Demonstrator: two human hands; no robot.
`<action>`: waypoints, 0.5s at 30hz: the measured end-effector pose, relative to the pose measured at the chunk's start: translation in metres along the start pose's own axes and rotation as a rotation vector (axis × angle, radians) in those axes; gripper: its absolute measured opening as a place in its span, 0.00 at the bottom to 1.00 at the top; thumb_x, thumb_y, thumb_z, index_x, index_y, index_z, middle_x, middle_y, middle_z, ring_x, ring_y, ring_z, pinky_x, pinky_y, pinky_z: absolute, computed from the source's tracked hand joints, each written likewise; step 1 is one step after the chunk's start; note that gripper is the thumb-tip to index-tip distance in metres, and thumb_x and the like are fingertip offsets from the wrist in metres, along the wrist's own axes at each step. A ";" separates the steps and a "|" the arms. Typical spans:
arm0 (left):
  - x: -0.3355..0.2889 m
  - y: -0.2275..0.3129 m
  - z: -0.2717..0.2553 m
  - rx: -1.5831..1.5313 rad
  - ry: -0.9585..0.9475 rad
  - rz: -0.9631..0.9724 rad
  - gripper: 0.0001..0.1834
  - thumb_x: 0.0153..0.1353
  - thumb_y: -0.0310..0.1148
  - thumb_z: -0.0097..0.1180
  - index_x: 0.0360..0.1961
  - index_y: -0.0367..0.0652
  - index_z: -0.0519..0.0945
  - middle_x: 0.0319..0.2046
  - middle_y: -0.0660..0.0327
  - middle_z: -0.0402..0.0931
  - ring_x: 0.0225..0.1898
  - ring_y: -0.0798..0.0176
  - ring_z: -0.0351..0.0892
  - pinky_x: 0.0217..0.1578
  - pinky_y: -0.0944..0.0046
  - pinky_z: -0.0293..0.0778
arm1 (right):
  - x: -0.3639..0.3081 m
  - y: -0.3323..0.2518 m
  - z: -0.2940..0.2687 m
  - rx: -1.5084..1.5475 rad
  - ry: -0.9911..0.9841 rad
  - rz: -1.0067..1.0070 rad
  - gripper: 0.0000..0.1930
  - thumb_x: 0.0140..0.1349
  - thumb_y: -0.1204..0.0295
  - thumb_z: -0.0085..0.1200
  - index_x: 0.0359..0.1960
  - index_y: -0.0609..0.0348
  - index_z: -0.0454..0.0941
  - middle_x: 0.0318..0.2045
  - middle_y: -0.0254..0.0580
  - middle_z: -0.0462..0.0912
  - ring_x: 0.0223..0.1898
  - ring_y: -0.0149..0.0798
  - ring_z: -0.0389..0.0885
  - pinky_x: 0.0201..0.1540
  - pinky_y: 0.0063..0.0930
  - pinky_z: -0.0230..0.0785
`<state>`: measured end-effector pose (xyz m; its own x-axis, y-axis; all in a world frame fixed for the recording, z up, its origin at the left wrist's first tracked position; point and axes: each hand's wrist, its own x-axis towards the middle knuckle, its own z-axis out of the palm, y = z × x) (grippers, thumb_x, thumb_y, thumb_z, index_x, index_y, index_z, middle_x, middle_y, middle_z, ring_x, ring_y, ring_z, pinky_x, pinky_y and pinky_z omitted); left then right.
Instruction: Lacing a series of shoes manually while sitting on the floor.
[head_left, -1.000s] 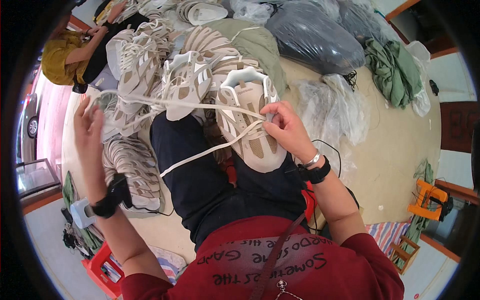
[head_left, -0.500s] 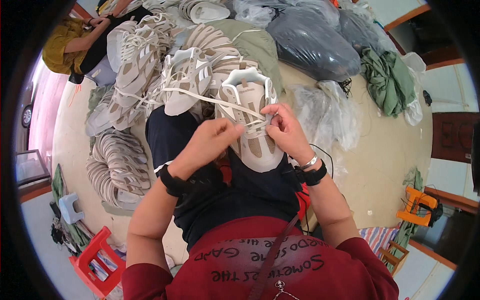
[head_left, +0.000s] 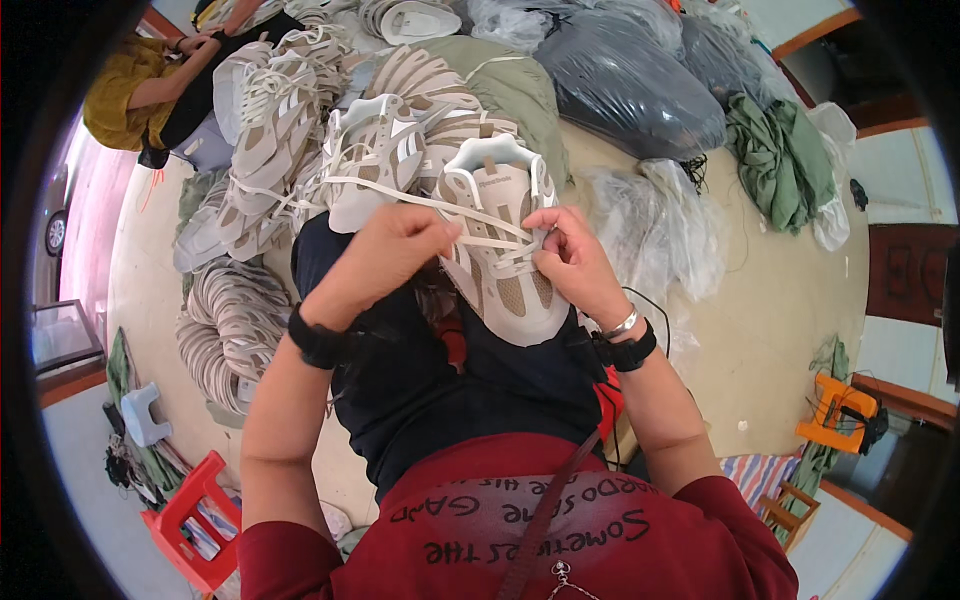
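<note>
While the left hand (head_left: 390, 250) pinches a flat pale lace (head_left: 492, 242), the right hand (head_left: 575, 255) clasps, as far as visible, the right eyelet edge (head_left: 538, 238) of a beige shoe upper (head_left: 510, 292) over the right thigh (head_left: 510, 370); probably light and flexible, best held there.

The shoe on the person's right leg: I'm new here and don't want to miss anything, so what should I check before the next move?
1. Shoe facing the right way: ok, toe toward the person, over the right leg.
2. Left hand on the lower lace strand: ok, pinched between thumb and forefinger.
3. Right hand at the shoe: ok, at its right eyelet edge.
4. What the right hand's fingertips grip: cannot tell, too small.
5. Upper lace strand apart from the neighbouring shoe: cannot tell, they overlap in this view.
</note>
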<state>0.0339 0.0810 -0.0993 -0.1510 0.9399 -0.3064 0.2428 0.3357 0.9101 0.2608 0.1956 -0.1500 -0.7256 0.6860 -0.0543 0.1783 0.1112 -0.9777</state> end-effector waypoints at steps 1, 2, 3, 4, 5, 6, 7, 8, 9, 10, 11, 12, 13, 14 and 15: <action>-0.002 0.005 -0.001 -0.001 -0.005 0.000 0.20 0.63 0.41 0.57 0.23 0.34 0.79 0.18 0.66 0.74 0.24 0.76 0.68 0.27 0.72 0.65 | 0.001 0.000 0.000 0.017 -0.009 0.011 0.17 0.50 0.82 0.50 0.44 0.58 0.75 0.36 0.32 0.63 0.26 0.23 0.63 0.32 0.17 0.60; -0.005 0.011 -0.002 -0.035 0.010 0.067 0.18 0.63 0.39 0.57 0.24 0.33 0.79 0.18 0.66 0.74 0.24 0.76 0.67 0.26 0.72 0.65 | 0.001 0.001 -0.001 0.033 -0.017 0.022 0.17 0.50 0.82 0.50 0.44 0.58 0.75 0.36 0.32 0.63 0.26 0.23 0.63 0.32 0.17 0.60; -0.007 0.015 -0.003 -0.069 0.027 0.135 0.17 0.63 0.37 0.58 0.25 0.33 0.78 0.18 0.67 0.74 0.24 0.77 0.67 0.25 0.71 0.64 | 0.001 0.001 -0.001 0.033 -0.016 0.022 0.17 0.50 0.82 0.50 0.44 0.58 0.75 0.36 0.32 0.63 0.26 0.23 0.63 0.32 0.17 0.60; -0.008 0.014 -0.002 -0.069 0.026 0.136 0.17 0.63 0.37 0.58 0.25 0.33 0.78 0.18 0.67 0.74 0.24 0.77 0.67 0.25 0.71 0.64 | 0.001 0.001 -0.001 0.038 -0.018 0.023 0.17 0.50 0.81 0.50 0.44 0.58 0.76 0.36 0.32 0.63 0.26 0.23 0.64 0.32 0.17 0.61; -0.008 0.013 -0.003 0.013 0.051 0.138 0.16 0.62 0.37 0.58 0.25 0.33 0.79 0.17 0.66 0.72 0.23 0.76 0.66 0.24 0.70 0.64 | 0.001 0.002 -0.002 0.044 -0.020 0.023 0.17 0.51 0.81 0.50 0.44 0.58 0.76 0.36 0.32 0.63 0.26 0.23 0.64 0.32 0.17 0.61; -0.010 0.011 -0.004 0.097 0.078 0.140 0.15 0.62 0.36 0.58 0.26 0.34 0.79 0.16 0.65 0.71 0.21 0.75 0.65 0.23 0.69 0.63 | 0.001 0.003 -0.003 0.034 -0.014 0.008 0.17 0.50 0.81 0.51 0.45 0.57 0.76 0.36 0.32 0.63 0.26 0.23 0.64 0.32 0.17 0.61; -0.011 0.005 -0.007 0.099 0.077 0.141 0.15 0.62 0.36 0.58 0.26 0.34 0.79 0.16 0.65 0.71 0.21 0.75 0.65 0.23 0.69 0.63 | 0.001 0.003 -0.003 0.032 -0.016 0.001 0.17 0.50 0.81 0.51 0.44 0.57 0.76 0.36 0.32 0.63 0.26 0.23 0.64 0.32 0.17 0.61; -0.012 -0.006 -0.011 0.221 0.090 0.138 0.14 0.62 0.36 0.58 0.25 0.34 0.77 0.16 0.67 0.68 0.22 0.75 0.62 0.22 0.69 0.61 | 0.001 0.003 -0.003 0.029 -0.018 -0.007 0.17 0.50 0.81 0.51 0.44 0.57 0.76 0.36 0.32 0.63 0.26 0.23 0.64 0.32 0.17 0.61; -0.013 -0.014 -0.013 0.343 0.104 0.132 0.14 0.62 0.35 0.58 0.24 0.35 0.76 0.16 0.68 0.66 0.22 0.76 0.60 0.22 0.70 0.58 | 0.001 0.003 -0.002 0.031 -0.017 -0.007 0.17 0.50 0.81 0.51 0.44 0.57 0.76 0.36 0.32 0.63 0.26 0.23 0.64 0.32 0.17 0.61; -0.016 -0.022 -0.012 0.345 0.103 0.131 0.14 0.62 0.35 0.58 0.24 0.35 0.76 0.16 0.68 0.66 0.22 0.76 0.60 0.22 0.70 0.58 | 0.001 0.003 -0.001 0.025 -0.017 -0.009 0.17 0.50 0.81 0.51 0.44 0.57 0.76 0.36 0.32 0.63 0.26 0.23 0.64 0.31 0.17 0.61; -0.019 -0.028 -0.012 0.411 0.115 0.121 0.14 0.62 0.35 0.58 0.24 0.35 0.76 0.15 0.65 0.66 0.20 0.72 0.62 0.21 0.67 0.60 | 0.001 0.002 0.000 0.019 -0.019 -0.012 0.17 0.50 0.81 0.51 0.44 0.58 0.76 0.36 0.32 0.63 0.26 0.23 0.64 0.31 0.17 0.61; -0.021 -0.034 -0.012 0.476 0.129 0.110 0.14 0.61 0.35 0.59 0.25 0.34 0.76 0.14 0.62 0.66 0.19 0.69 0.65 0.21 0.64 0.62 | 0.001 0.003 0.000 0.020 -0.020 -0.013 0.17 0.50 0.81 0.51 0.44 0.58 0.76 0.36 0.32 0.63 0.26 0.23 0.64 0.31 0.17 0.61; -0.022 -0.039 -0.013 0.477 0.132 0.108 0.14 0.61 0.35 0.59 0.25 0.34 0.76 0.14 0.62 0.66 0.19 0.69 0.65 0.21 0.64 0.62 | 0.001 0.003 0.000 0.024 -0.017 -0.002 0.17 0.50 0.81 0.51 0.44 0.58 0.76 0.36 0.32 0.63 0.26 0.23 0.64 0.31 0.17 0.61; -0.024 -0.043 -0.014 0.597 0.120 0.045 0.13 0.60 0.35 0.59 0.27 0.35 0.77 0.17 0.59 0.69 0.20 0.63 0.69 0.23 0.62 0.65 | 0.001 0.003 -0.001 0.027 -0.015 0.010 0.18 0.50 0.81 0.51 0.44 0.58 0.76 0.36 0.32 0.64 0.25 0.22 0.64 0.31 0.17 0.61; -0.025 -0.048 -0.014 0.715 0.108 -0.021 0.12 0.60 0.35 0.59 0.29 0.35 0.78 0.19 0.57 0.73 0.22 0.58 0.73 0.26 0.59 0.68 | 0.001 0.002 -0.002 0.026 -0.021 0.008 0.18 0.50 0.81 0.51 0.44 0.58 0.76 0.36 0.32 0.64 0.25 0.22 0.64 0.31 0.17 0.61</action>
<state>0.0123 0.0404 -0.1310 -0.2472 0.9337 -0.2589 0.8009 0.3473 0.4878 0.2620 0.1976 -0.1516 -0.7382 0.6714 -0.0658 0.1668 0.0871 -0.9821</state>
